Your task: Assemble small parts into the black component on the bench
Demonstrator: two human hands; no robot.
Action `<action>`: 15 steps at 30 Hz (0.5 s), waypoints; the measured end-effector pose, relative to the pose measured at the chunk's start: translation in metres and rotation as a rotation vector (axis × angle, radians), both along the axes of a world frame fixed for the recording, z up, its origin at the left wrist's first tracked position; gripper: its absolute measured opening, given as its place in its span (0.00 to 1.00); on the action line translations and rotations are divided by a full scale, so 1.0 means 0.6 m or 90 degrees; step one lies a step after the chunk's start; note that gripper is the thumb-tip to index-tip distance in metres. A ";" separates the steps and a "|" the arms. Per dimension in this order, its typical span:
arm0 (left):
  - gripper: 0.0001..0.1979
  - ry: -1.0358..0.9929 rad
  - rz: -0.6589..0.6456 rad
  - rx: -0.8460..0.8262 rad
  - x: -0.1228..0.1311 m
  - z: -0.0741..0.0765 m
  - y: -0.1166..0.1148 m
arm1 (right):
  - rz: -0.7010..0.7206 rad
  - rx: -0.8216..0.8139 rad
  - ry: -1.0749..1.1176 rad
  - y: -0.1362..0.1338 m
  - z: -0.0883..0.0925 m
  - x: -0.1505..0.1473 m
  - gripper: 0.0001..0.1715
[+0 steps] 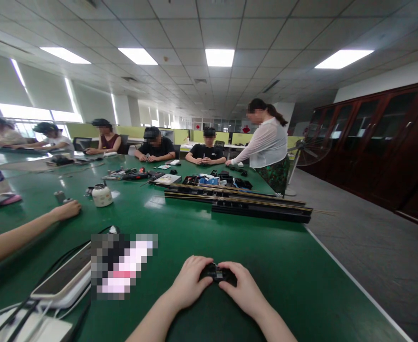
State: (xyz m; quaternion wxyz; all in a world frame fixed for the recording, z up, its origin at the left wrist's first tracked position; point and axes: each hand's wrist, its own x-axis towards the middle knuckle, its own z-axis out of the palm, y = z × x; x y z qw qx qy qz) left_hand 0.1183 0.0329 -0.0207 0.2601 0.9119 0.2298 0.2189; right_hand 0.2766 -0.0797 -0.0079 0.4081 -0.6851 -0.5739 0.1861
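A small black object with a lighter grey patch at its middle rests low over the green table, between my two hands. My left hand has its fingers curled round the left end, thumb at the near side. Round the right end curl the fingers of my right hand, its thumb also on the near side. Both hands hide the object's ends, so its full shape cannot be made out.
Long black bars with thin brass-coloured rods lie across the green table. At left are a white jar, a phone-like device with cables, and another person's hand. Several people sit beyond; one stands at right.
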 end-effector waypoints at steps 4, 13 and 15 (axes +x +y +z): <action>0.21 0.007 0.013 -0.007 0.000 -0.004 0.001 | -0.017 -0.014 0.034 -0.001 -0.003 0.002 0.25; 0.17 -0.005 0.012 -0.006 0.000 -0.005 0.001 | -0.022 -0.014 0.069 -0.001 -0.001 0.001 0.27; 0.16 -0.004 0.012 -0.004 0.000 -0.003 0.001 | -0.022 -0.010 0.075 -0.002 -0.001 0.001 0.27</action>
